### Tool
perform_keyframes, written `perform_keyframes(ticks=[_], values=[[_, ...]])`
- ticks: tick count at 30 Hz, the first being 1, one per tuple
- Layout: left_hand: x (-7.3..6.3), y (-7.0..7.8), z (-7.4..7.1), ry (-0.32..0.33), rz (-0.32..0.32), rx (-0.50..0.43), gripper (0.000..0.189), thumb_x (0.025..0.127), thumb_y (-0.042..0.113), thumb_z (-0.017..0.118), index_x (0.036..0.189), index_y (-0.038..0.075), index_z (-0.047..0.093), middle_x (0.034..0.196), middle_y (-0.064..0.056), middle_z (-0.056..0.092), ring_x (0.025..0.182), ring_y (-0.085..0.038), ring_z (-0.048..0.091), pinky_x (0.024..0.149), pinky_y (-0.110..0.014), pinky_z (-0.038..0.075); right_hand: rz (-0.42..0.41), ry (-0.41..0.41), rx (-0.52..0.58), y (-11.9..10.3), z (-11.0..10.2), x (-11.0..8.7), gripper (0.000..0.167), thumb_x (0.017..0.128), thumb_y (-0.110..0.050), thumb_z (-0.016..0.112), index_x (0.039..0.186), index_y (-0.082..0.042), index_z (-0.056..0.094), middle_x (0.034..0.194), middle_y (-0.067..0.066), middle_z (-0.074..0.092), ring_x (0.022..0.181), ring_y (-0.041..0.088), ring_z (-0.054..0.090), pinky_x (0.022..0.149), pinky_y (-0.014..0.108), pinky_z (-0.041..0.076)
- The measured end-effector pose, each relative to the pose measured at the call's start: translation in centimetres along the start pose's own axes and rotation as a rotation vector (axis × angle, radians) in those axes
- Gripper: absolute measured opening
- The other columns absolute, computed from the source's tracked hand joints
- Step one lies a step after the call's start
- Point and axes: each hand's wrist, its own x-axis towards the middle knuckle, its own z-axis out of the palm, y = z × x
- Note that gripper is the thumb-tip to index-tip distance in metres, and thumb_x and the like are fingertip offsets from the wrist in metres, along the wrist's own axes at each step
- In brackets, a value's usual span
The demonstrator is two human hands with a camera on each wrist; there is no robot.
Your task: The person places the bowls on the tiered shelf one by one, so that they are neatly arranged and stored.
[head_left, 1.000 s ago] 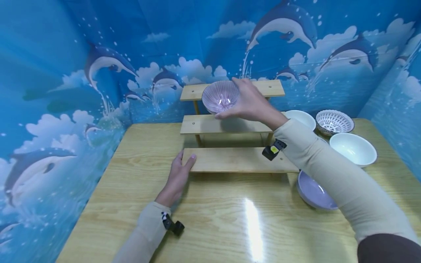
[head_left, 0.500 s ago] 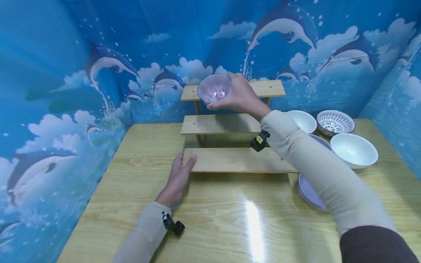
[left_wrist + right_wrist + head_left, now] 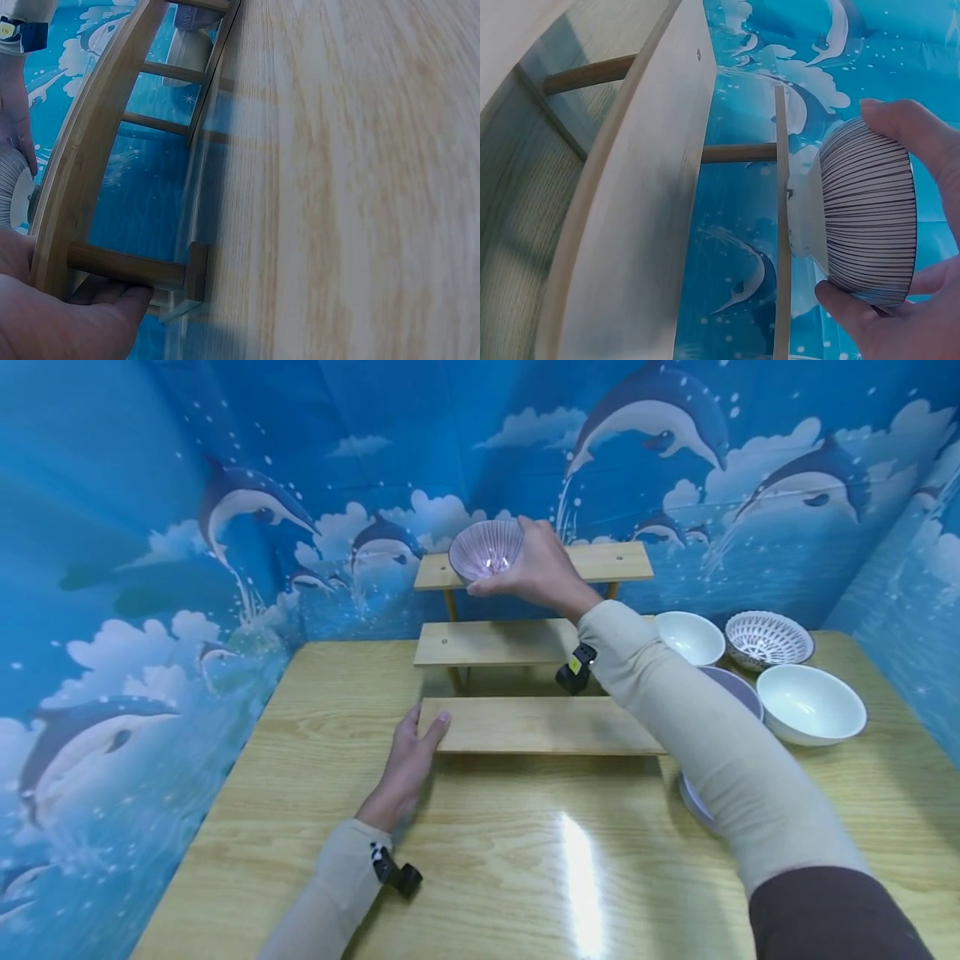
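My right hand (image 3: 543, 567) grips a small purple-striped bowl (image 3: 483, 547) by its side, over the left part of the top board (image 3: 607, 562) of a three-tier wooden stand. In the right wrist view, thumb and fingers span the striped bowl (image 3: 870, 214), and its foot is right at the board's edge. My left hand (image 3: 405, 764) holds the left end of the stand's lowest board (image 3: 547, 725). The left wrist view has the fingers of that left hand (image 3: 67, 319) curled under the board beside a round wooden leg (image 3: 127, 266).
Right of the stand are two white bowls (image 3: 810, 703) (image 3: 688, 637), a patterned bowl (image 3: 768, 639) and a purple bowl (image 3: 735, 689). Another purple dish (image 3: 697, 806) is partly hidden by my right sleeve. A dolphin-print backdrop (image 3: 450, 443) stands behind the wooden table (image 3: 480, 860).
My right hand has carried the striped bowl up, back and slightly left, from in front of the top board to over it. My left hand stays on the lowest board.
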Motion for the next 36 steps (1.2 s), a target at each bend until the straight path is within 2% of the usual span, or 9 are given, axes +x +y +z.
perform_keyframes(ticks=[11, 19, 29, 36], values=[[0.2, -0.1, 0.0, 0.009, 0.002, 0.016, 0.086, 0.102, 0.051, 0.055, 0.162, 0.007, 0.013, 0.169, -0.011, 0.009, 0.155, -0.029, 0.005, 0.125, -0.051, 0.009, -0.012, 0.004, 0.033, -0.4, 0.5, 1.1, 0.124, 0.07, -0.045, 0.092, 0.161, -0.004, 0.018, 0.155, 0.012, 0.037, 0.135, 0.024, 0.044, 0.116, 0.038, 0.04], [0.2, -0.1, 0.4, 0.006, 0.012, 0.004, 0.083, 0.101, 0.049, 0.056, 0.162, 0.008, 0.017, 0.168, -0.011, 0.013, 0.154, -0.03, 0.008, 0.125, -0.051, 0.011, 0.007, 0.032, 0.06, -0.3, 0.8, 1.7, 0.118, 0.071, -0.042, 0.092, 0.16, -0.005, 0.024, 0.149, 0.011, 0.046, 0.129, 0.024, 0.049, 0.11, 0.036, 0.046], [0.1, -0.2, 0.3, 0.008, 0.016, -0.008, 0.081, 0.102, 0.05, 0.055, 0.162, 0.01, 0.019, 0.168, -0.009, 0.018, 0.154, -0.029, 0.013, 0.125, -0.051, 0.013, 0.041, 0.035, 0.104, -0.3, 1.2, 2.3, 0.123, 0.071, -0.043, 0.092, 0.161, -0.005, 0.018, 0.15, 0.011, 0.046, 0.132, 0.022, 0.048, 0.114, 0.034, 0.041], [0.0, -0.1, 0.1, 0.018, 0.007, -0.001, 0.083, 0.101, 0.051, 0.055, 0.162, 0.009, 0.016, 0.168, -0.009, 0.014, 0.154, -0.029, 0.009, 0.125, -0.05, 0.012, 0.02, 0.062, 0.129, -0.5, 1.6, 2.8, 0.116, 0.071, -0.041, 0.093, 0.158, -0.003, 0.027, 0.143, 0.011, 0.052, 0.125, 0.021, 0.052, 0.108, 0.031, 0.046]])
